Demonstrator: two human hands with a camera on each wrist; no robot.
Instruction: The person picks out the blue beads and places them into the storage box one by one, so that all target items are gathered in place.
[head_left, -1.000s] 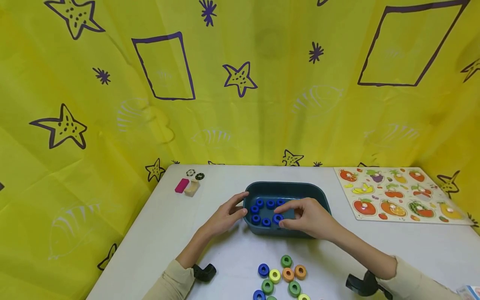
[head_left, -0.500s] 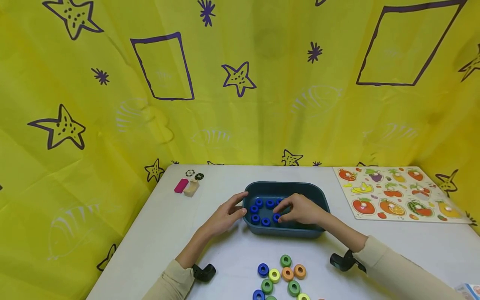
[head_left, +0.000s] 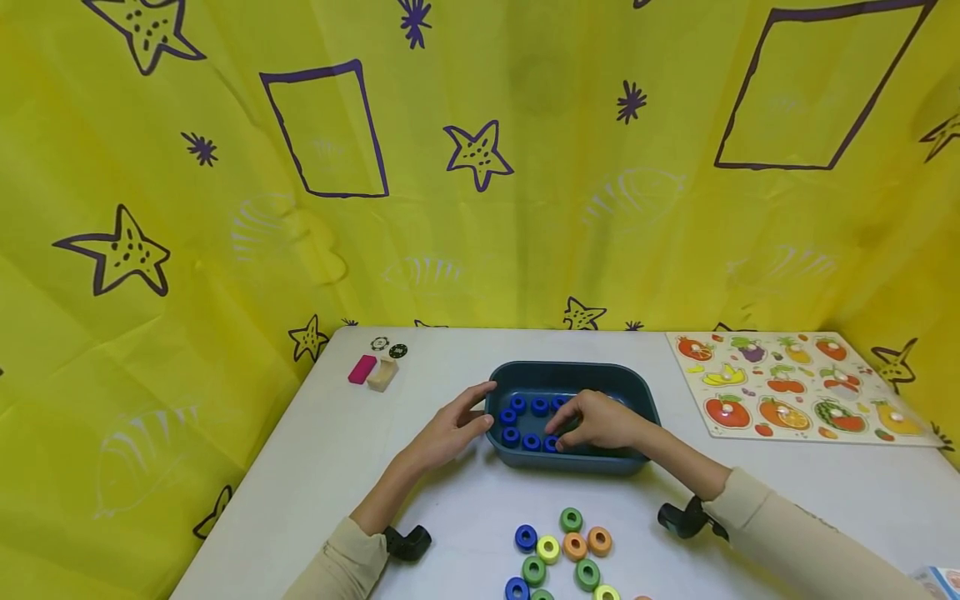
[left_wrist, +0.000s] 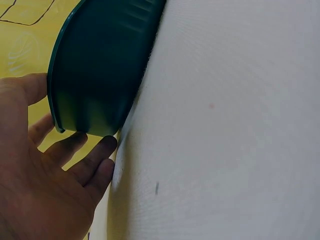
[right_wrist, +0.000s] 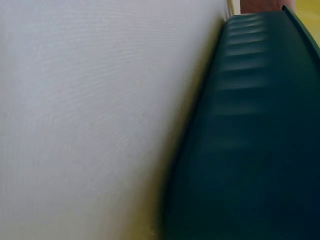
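Right hand (head_left: 600, 421): bent thumb and forefinger nearly closed, pinching a blue ring (head_left: 549, 449) at the tray's (head_left: 570, 463) 7 o'clock, apparently to line it up with the other blue rings (head_left: 531, 448). Left hand (head_left: 448, 432), fingers loosely spread, touches the 9 o'clock end, probably steadying. Coloured rings (head_left: 574, 555) lie at 6, fruit board (head_left: 806, 402) at 3.

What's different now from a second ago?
The right hand has dipped lower into the dark teal tray, bringing the blue ring down towards the front. Whether it has let go isn't clear. The left hand stays at the tray's left end; the other blue rings and the coloured rings outside haven't moved.
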